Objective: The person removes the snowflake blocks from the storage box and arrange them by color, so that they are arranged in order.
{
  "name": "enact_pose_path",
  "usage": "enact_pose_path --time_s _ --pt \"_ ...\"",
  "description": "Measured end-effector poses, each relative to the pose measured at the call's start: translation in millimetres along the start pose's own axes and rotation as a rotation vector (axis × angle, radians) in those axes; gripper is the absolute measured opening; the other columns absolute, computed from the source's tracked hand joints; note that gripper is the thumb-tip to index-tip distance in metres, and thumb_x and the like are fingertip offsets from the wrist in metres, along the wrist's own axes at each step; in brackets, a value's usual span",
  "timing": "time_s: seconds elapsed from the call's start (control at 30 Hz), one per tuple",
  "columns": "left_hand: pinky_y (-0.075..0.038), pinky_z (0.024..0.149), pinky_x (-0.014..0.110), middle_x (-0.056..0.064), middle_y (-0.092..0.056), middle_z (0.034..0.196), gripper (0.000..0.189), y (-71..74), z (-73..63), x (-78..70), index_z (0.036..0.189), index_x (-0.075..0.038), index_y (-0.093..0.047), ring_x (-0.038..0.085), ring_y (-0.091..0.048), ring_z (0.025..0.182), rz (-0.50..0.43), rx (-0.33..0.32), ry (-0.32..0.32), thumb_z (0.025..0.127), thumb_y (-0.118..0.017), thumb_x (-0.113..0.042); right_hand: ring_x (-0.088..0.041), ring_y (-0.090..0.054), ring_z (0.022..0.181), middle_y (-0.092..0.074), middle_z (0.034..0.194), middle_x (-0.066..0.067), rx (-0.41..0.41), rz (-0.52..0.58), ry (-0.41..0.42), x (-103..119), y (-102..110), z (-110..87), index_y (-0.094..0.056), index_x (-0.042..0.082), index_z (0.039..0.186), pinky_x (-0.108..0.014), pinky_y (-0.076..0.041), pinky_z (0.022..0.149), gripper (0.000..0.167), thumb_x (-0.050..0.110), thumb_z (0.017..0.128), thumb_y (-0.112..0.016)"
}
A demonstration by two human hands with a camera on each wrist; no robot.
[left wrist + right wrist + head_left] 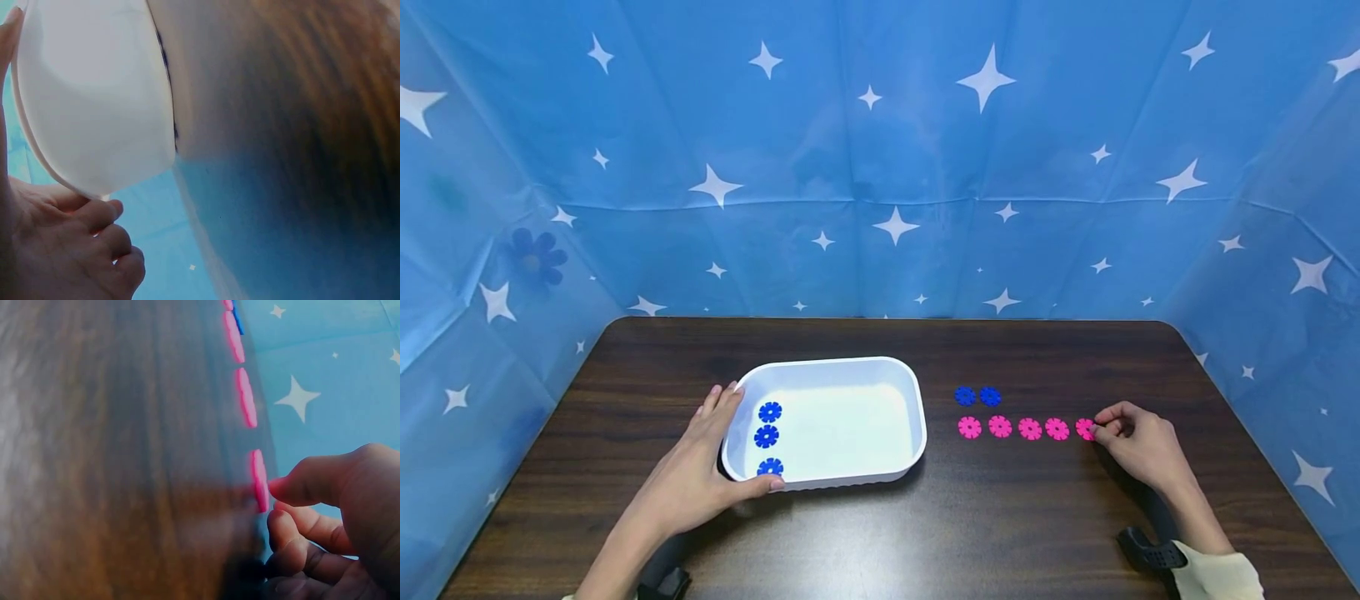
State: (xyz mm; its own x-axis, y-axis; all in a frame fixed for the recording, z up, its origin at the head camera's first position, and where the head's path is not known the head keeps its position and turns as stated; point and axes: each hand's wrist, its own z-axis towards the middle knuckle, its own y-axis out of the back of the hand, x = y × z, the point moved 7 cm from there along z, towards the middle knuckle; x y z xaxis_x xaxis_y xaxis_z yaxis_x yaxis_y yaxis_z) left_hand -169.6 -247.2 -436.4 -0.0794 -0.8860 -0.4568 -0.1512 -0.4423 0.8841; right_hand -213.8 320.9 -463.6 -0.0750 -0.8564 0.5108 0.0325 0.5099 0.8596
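Your white tray (850, 429) holds three blue notched discs (766, 436) at left; to its right, two more blue discs (990, 397) lie beyond your five pink discs (1030, 429).

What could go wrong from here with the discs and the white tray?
The right hand is right at the rightmost pink disc and might knock it out of line. The left hand grips the white tray, so a tug could slide the three blue discs inside.
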Motion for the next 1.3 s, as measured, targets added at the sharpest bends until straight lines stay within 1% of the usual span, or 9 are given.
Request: enact_pose_path --time_s 0.2,0.37,0.53,0.6,0.7,0.83,0.97,1.13,1.3 --pt "-0.025 0.113 0.080 0.009 -0.008 0.175 0.133 -1.7 1.4 0.8 0.167 -0.024 -0.004 0.038 -0.009 0.161 -0.002 0.001 -0.005 0.069 -0.071 -0.085 -0.017 -0.054 0.069 -0.065 0.081 -0.005 -0.009 0.000 0.009 4.7 3.1 -0.9 -0.069 0.004 0.102 -0.026 -0.039 0.061 0.016 0.017 0.093 -0.068" --pt "-0.025 0.112 0.080 0.009 -0.008 0.175 0.134 -2.3 2.2 0.9 0.167 -0.024 -0.004 0.038 -0.010 0.161 -0.001 0.000 -0.003 0.069 -0.072 -0.085 -0.017 -0.055 0.070 -0.067 0.085 -0.006 0.008 0.025 0.036 18.6 5.1 -0.9 -0.068 0.004 0.106 -0.026 -0.039 0.061 0.017 0.014 0.093 -0.064" --pt "-0.025 0.111 0.080 0.008 -0.008 0.175 0.133 -0.8 1.4 -0.4 0.167 -0.023 -0.005 0.039 -0.010 0.160 0.000 -0.008 -0.010 0.069 -0.071 -0.086 -0.016 -0.054 0.070 -0.067 0.088 -0.007 0.040 0.061 0.074 38.2 5.5 -0.1 -0.068 0.004 0.110 -0.025 -0.039 0.058 0.018 0.014 0.096 -0.067" --pt "-0.025 0.112 0.080 0.008 -0.009 0.175 0.134 -0.7 1.4 -0.7 0.167 -0.023 -0.006 0.039 -0.010 0.160 -0.001 -0.009 -0.009 0.069 -0.071 -0.086 -0.016 -0.054 0.072 -0.067 0.089 -0.007 0.053 0.070 0.095 46.5 5.1 0.5 -0.067 0.004 0.112 -0.024 -0.040 0.058 0.019 0.014 0.096 -0.068" --pt "-0.025 0.111 0.081 0.010 -0.009 0.174 0.134 -1.1 1.4 -1.1 0.167 -0.022 -0.006 0.040 -0.011 0.160 -0.001 -0.008 -0.007 0.068 -0.071 -0.086 -0.017 -0.055 0.074 -0.066 0.091 -0.007 0.079 0.092 0.131 59.4 3.8 1.4 -0.066 0.003 0.115 -0.024 -0.043 0.059 0.021 0.012 0.096 -0.067" --pt "-0.025 0.111 0.081 0.011 -0.010 0.174 0.135 -2.4 1.9 -0.4 0.167 -0.022 -0.006 0.041 -0.011 0.160 -0.002 -0.007 -0.003 0.068 -0.072 -0.085 -0.018 -0.057 0.076 -0.066 0.092 -0.006 0.123 0.129 0.173 76.5 1.3 3.4 -0.064 0.002 0.118 -0.024 -0.047 0.059 0.025 0.013 0.096 -0.069" --pt "-0.026 0.110 0.081 0.011 -0.009 0.174 0.134 -2.5 2.1 -0.5 0.167 -0.022 -0.007 0.042 -0.012 0.159 -0.003 -0.008 -0.001 0.067 -0.072 -0.086 -0.017 -0.059 0.076 -0.063 0.091 -0.004 0.154 0.156 0.227 94.1 -1.4 6.3 -0.063 0.006 0.119 -0.024 -0.048 0.060 0.029 0.019 0.095 -0.073" --pt "-0.027 0.110 0.081 0.009 -0.009 0.175 0.135 -2.4 1.4 0.3 0.167 -0.023 -0.006 0.041 -0.011 0.160 -0.003 -0.005 0.005 0.067 -0.072 -0.086 -0.015 -0.061 0.078 -0.067 0.095 -0.001 0.184 0.189 0.298 118.6 -4.9 9.8 -0.063 0.012 0.119 -0.024 -0.050 0.061 0.030 0.025 0.095 -0.075" --pt "-0.026 0.110 0.081 0.009 -0.008 0.175 0.135 -2.4 1.5 2.0 0.167 -0.023 -0.005 0.041 -0.010 0.160 0.001 -0.002 0.010 0.067 -0.072 -0.086 -0.015 -0.062 0.083 -0.068 0.100 -0.001 0.204 0.208 0.371 146.0 -7.6 11.7 -0.063 0.013 0.122 -0.025 -0.052 0.065 0.035 0.027 0.093 -0.077"
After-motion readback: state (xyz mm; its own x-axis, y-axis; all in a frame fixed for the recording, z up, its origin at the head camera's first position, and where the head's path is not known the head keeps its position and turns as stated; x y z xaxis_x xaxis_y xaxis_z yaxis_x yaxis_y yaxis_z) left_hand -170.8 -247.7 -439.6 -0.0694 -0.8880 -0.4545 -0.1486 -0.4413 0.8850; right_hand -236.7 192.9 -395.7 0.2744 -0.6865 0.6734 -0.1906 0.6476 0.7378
